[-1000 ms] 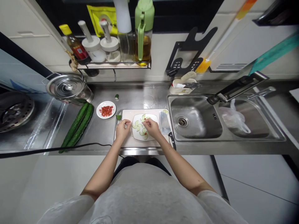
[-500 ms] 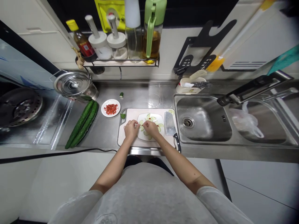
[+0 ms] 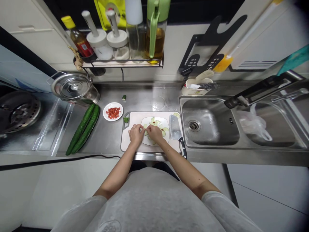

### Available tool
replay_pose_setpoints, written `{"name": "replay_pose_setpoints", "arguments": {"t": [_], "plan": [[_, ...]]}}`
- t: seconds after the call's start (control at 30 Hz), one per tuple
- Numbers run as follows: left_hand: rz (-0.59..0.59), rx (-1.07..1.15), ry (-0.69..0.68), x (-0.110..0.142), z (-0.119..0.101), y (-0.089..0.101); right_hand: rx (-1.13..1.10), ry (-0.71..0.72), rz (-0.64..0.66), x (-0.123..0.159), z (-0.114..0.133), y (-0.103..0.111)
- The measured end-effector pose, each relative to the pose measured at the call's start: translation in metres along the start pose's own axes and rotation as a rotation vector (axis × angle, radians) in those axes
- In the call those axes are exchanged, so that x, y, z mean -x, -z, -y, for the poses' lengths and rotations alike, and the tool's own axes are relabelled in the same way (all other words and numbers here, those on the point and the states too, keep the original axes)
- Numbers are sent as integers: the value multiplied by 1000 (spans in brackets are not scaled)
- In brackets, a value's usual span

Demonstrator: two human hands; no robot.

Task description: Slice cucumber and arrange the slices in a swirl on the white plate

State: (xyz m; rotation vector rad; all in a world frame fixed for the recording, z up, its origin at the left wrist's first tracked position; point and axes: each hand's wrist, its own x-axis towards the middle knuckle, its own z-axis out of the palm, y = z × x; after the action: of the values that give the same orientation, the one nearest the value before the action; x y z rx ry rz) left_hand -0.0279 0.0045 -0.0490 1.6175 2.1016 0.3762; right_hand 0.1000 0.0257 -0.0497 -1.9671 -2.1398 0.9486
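My left hand (image 3: pixel 136 134) and my right hand (image 3: pixel 155 133) meet at the left side of a white squarish plate (image 3: pixel 165 123). The fingertips of both are pinched close together, and whatever lies in them is too small to make out. Pale green cucumber slices (image 3: pixel 158 122) with small red bits lie in curved groups on the plate; my hands partly hide them. Under the plate is a light cutting board (image 3: pixel 126 141), with a cleaver (image 3: pixel 175 127) on its right side. Chopped red pepper (image 3: pixel 113 112) fills a small round white plate (image 3: pixel 105 116) to the left.
Two whole cucumbers (image 3: pixel 84 130) lie left, beside a lidded steel pot (image 3: pixel 74 88). Cucumber ends (image 3: pixel 124 97) sit near the board. At right is a double sink (image 3: pixel 207 124) with a faucet (image 3: pixel 263 90) and a plastic bag (image 3: pixel 253 122). A seasoning rack (image 3: pixel 125 62) hangs behind.
My right hand has moved from the plate's upper middle to its left side, and my left hand has come in to meet it. The camera view has shifted slightly.
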Motion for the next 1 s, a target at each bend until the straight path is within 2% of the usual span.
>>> {"name": "replay_pose_setpoints", "arguments": {"t": [0.2,0.37,0.7,1.0], "plan": [[21,-19,2,-1,0,-2,42,-6,34,1,2,2],[13,-23,6,-2,-2,-2,86,0,-20,3,2,0],[-19,34,14,-6,0,8,48,-31,-9,0,3,9],[27,-21,8,-4,-3,2,85,-30,11,-1,4,3]]}}
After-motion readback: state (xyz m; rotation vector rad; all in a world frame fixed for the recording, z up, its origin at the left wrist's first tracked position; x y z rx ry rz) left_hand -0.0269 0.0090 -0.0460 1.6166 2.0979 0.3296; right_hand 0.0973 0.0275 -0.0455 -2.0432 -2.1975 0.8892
